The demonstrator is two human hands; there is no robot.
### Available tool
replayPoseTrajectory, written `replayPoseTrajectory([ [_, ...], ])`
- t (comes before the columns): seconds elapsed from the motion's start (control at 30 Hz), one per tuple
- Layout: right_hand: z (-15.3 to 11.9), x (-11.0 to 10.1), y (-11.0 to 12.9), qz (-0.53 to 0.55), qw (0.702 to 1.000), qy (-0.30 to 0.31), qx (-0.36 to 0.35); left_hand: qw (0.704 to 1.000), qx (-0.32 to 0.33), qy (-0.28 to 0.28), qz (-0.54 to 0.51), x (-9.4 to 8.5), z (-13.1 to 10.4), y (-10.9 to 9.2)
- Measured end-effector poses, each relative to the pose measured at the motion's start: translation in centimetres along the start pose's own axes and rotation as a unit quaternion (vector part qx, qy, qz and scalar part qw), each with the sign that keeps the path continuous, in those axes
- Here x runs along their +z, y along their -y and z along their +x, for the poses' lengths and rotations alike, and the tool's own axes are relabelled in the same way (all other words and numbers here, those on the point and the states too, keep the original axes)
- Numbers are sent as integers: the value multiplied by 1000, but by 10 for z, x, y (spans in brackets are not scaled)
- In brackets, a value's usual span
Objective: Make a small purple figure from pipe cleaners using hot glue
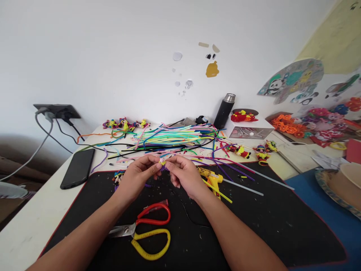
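Note:
A small figure [163, 162] with pink, yellow and purple parts is pinched between my two hands above the black mat [262, 226]. The fingers of my left hand [141, 171] close on its left side, and those of my right hand [184, 173] hold its right side. Scissors [152, 233] with one red and one yellow handle lie on the mat below my hands. A yellow glue gun [213, 180] with a clear stick lies just right of my right hand. Behind my hands is a pile of coloured pipe cleaners [175, 136].
A phone [78, 168] lies at the left. Behind stand a black flask [225, 111] and a white box [249, 130]. Finished-looking figures [261, 153] sit at right; more [124, 123] lie back left. A round basket [338, 188] is at far right.

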State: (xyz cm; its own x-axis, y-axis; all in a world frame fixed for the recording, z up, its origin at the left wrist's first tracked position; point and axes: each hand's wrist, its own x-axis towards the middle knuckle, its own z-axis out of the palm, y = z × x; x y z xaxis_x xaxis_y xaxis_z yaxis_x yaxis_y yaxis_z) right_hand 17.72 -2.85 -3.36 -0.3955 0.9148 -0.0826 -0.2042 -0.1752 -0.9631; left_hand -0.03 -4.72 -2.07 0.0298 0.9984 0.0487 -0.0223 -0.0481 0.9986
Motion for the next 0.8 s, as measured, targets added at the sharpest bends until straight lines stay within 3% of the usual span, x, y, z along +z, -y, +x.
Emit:
replayPoseTrajectory([
  [0.23,0,-1,1,26,1000,-3,1,999,13,10,49,1,-2,-6],
  [0.43,-1,0,1,35,999,0,12,1000,-6,-13,15,3,-1,-6],
  [0.8,1,-1,-1,46,999,1,17,1000,17,-15,17,1,-1,3],
])
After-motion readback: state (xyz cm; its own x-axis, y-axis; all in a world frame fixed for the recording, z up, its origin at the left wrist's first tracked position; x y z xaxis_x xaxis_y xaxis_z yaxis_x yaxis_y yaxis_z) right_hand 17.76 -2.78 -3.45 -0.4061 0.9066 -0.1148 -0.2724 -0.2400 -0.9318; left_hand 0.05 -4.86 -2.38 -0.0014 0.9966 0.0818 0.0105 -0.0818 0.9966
